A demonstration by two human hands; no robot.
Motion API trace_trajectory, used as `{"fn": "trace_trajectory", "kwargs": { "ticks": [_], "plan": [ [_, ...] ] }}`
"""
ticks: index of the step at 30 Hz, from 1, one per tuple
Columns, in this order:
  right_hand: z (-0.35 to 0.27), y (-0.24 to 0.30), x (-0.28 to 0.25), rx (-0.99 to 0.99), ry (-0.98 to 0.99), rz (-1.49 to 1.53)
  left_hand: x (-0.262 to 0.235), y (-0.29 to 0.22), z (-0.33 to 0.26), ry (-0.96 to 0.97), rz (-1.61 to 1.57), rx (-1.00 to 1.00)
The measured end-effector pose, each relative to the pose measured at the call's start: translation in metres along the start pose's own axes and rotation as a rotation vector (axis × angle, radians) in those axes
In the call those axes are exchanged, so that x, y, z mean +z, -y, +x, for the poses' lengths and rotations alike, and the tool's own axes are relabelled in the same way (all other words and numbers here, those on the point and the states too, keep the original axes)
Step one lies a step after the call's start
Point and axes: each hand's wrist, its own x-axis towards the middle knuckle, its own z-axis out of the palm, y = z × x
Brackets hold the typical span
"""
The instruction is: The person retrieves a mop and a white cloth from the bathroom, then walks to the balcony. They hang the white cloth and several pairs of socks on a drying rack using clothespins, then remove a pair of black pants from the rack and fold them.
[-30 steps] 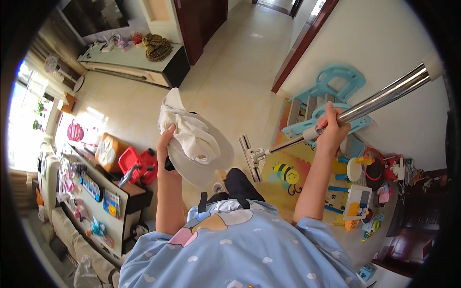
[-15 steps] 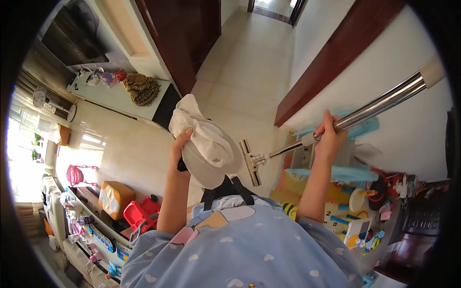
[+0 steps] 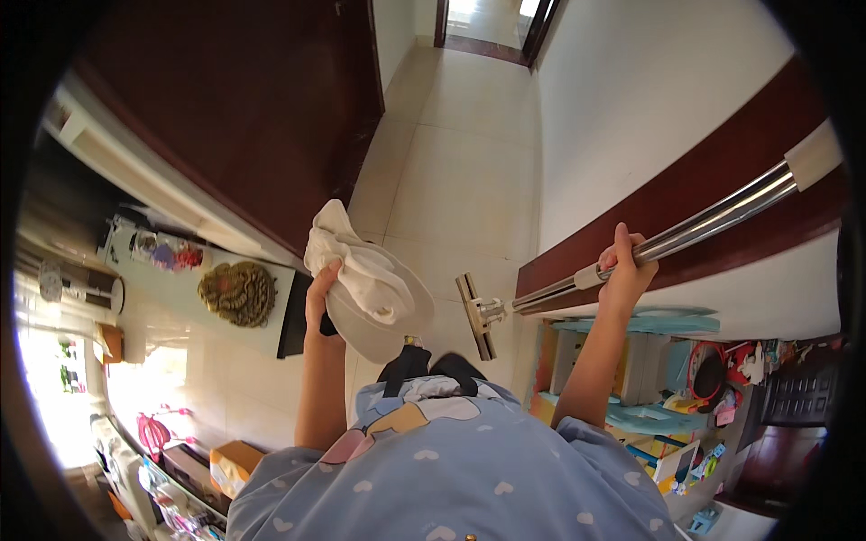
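Mop pole [image 3: 686, 236], one long steel shaft, slants from the frame's upper right down to its flat head [image 3: 475, 316] at centre, right hand [image 3: 622, 270] wrapped tight round it. Since a moment ago the view has swung from the toy corner toward the dark door [image 3: 225, 117] upper left. One white cloth [image 3: 361, 270] and one pale pad [image 3: 383, 316] sit left of centre, gripped in the closed left hand [image 3: 317, 302]. Open tiled floor [image 3: 460, 171] runs ahead between door and wall.

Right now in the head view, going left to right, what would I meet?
Round bronze ornament → left hand gripping a white crumpled cloth and grey pad → flat mop head → right hand on the shiny metal mop pole.
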Motion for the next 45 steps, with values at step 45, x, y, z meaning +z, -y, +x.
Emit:
{"fn": "trace_trajectory", "kwargs": {
  "ticks": [45],
  "plan": [
    [0.934, -0.280, 0.516, -0.015, -0.206, -0.103, 0.512, -0.163, 1.067, 0.321, -0.062, -0.162]
  ]
}}
